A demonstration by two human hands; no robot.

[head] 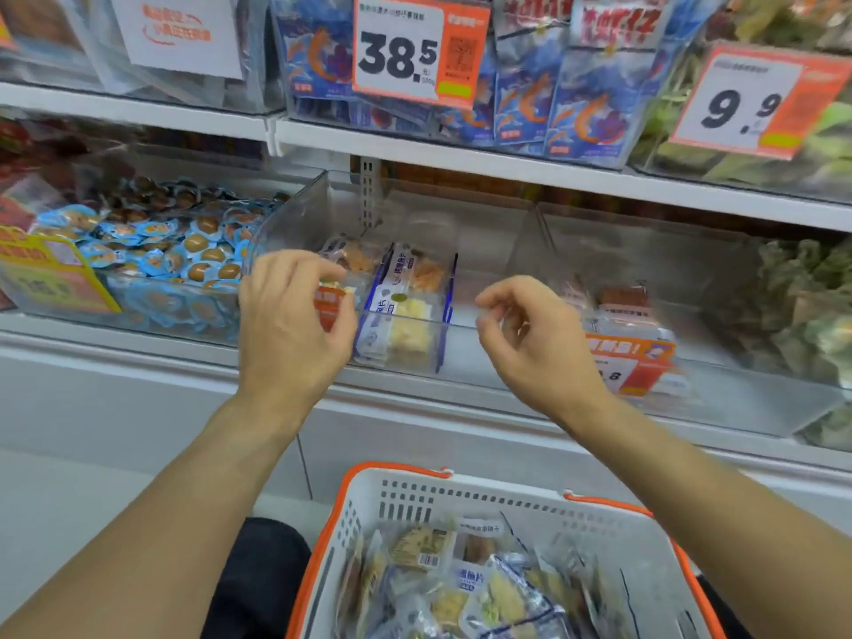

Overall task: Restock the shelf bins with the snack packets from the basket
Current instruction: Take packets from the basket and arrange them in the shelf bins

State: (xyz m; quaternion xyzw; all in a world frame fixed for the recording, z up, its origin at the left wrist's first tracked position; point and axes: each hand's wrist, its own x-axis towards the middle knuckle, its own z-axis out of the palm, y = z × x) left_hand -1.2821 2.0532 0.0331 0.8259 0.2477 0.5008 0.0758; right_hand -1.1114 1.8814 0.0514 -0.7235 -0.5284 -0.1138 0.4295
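A clear shelf bin [488, 269] in the middle of the lower shelf holds a few white-and-blue snack packets [405, 315] standing on edge at its left side. My left hand [290, 325] hovers at the bin's front left with fingers curled; its thumb and fingertips sit by an orange-and-white packet top [330, 301], and I cannot tell whether they pinch it. My right hand [530, 343] hangs before the bin's right half, fingers loosely curled, nothing in it. Below, a white basket [507, 514] with orange rim holds several more snack packets [465, 588].
Left bin [138, 251] is full of blue-wrapped eggs. Right bin [737, 362] carries an orange price tag [631, 362] and a few packets. Upper shelf bins hold blue shrimp packets [576, 113] behind a 38.5 tag and a 9.9 tag [756, 99]. Green packets [816, 306] sit far right.
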